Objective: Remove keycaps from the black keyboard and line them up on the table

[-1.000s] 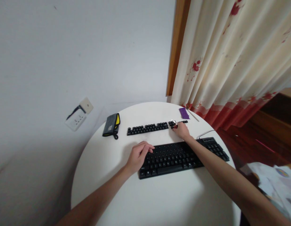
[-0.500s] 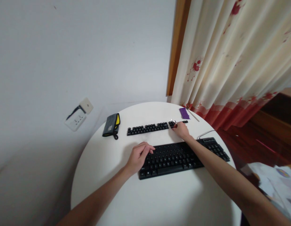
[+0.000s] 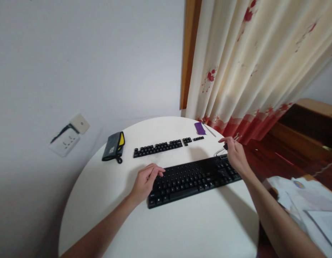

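Your left hand (image 3: 144, 180) rests loosely on the keyboard (image 3: 191, 180); right hand (image 3: 235, 154) pinches a keycap puller (image 3: 227, 146) with 1 black cap — seating it on a bare switch looks next.

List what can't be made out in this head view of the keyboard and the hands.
- Small dark item pinched in the right hand: too small and partly covered by fingers to identify.
- Keyboard: left end hidden under the left hand; key legends too small.
- Row of loose keycaps: legends unreadable.
- Papers: cut off by the right edge.

No legible text or labels.
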A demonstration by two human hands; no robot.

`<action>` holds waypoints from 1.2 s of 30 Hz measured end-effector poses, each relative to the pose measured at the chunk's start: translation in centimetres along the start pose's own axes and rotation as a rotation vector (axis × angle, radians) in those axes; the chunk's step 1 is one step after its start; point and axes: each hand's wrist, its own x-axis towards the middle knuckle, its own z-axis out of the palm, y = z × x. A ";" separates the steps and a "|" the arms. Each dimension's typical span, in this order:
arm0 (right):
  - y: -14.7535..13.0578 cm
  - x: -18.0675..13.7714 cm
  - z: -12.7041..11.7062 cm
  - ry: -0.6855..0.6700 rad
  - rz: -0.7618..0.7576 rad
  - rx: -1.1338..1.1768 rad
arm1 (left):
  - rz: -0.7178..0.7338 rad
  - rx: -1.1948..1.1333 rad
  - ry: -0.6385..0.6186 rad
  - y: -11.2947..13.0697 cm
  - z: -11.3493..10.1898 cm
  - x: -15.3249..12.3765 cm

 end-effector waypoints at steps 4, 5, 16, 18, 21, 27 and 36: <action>1.6 -2.3 -1.0 -0.062 0.078 -0.063 | -0.018 0.014 0.012 0.1 0.1 0.1; 2.0 -2.7 -1.0 -0.091 0.091 -0.068 | -0.017 0.019 0.013 0.2 0.1 0.2; 4.3 -3.3 -1.2 -0.284 0.103 -0.149 | -0.017 0.057 0.022 0.4 0.0 0.3; 4.1 -3.4 -1.1 -0.290 0.105 -0.168 | -0.018 0.063 0.018 0.3 0.0 0.3; 3.4 -3.9 -0.7 -0.301 0.072 -0.224 | -0.014 0.063 0.013 0.2 0.0 0.3; 2.6 -4.6 0.3 -0.357 0.041 -0.455 | -0.015 0.059 0.017 0.3 0.1 0.4; 4.7 -3.6 -0.4 -0.317 0.123 -0.175 | -0.012 0.051 0.009 0.2 -0.1 0.2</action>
